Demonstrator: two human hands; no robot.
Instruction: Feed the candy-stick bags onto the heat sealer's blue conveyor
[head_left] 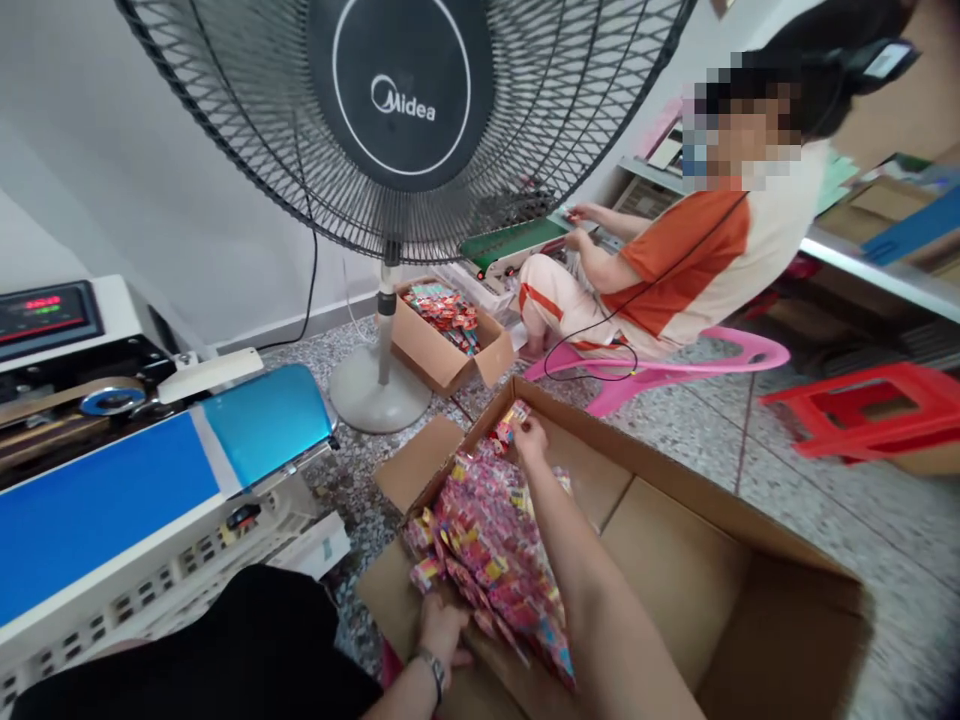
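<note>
A large open cardboard box holds a heap of small pink printed packets along its left side. My right hand reaches over the heap to the box's far corner, its fingers closed on a red and white packet. Low at the near left edge of the heap is my left hand, with a watch on the wrist. Its fingertips are partly hidden beside the packets, so what they hold cannot be made out.
A large fan stands ahead. To the left is a sealing machine with a blue belt. Behind are a smaller box of packets and a person seated on a pink chair. A red stool lies at right.
</note>
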